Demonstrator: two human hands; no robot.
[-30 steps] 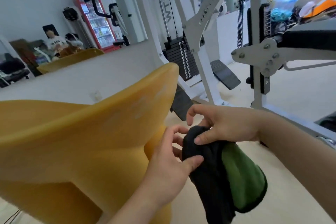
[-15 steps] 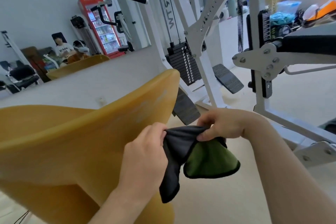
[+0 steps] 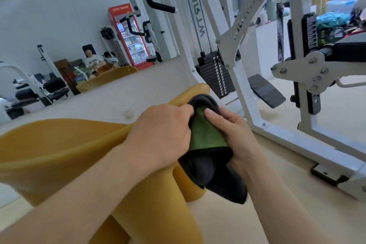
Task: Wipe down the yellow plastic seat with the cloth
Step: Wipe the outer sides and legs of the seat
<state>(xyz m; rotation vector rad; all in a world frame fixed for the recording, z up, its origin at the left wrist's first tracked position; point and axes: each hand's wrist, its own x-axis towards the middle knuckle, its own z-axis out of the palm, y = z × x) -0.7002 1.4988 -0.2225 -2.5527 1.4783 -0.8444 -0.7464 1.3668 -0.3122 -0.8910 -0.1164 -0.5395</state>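
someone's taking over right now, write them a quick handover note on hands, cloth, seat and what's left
Left hand: closed on the near-left edge of the black and green folded cloth, over the seat's rim.
Right hand: closed on the cloth's right side, thumb pressing the green face.
Yellow moulded plastic seat: directly in front, its curved upper edge running up to the cloth; white weight machine frame close on the right.
Done: cloth gathered in both hands and brought to the seat's top corner.
Left: no wiped area is visible yet; wipe the rim, then the broad yellow surface.
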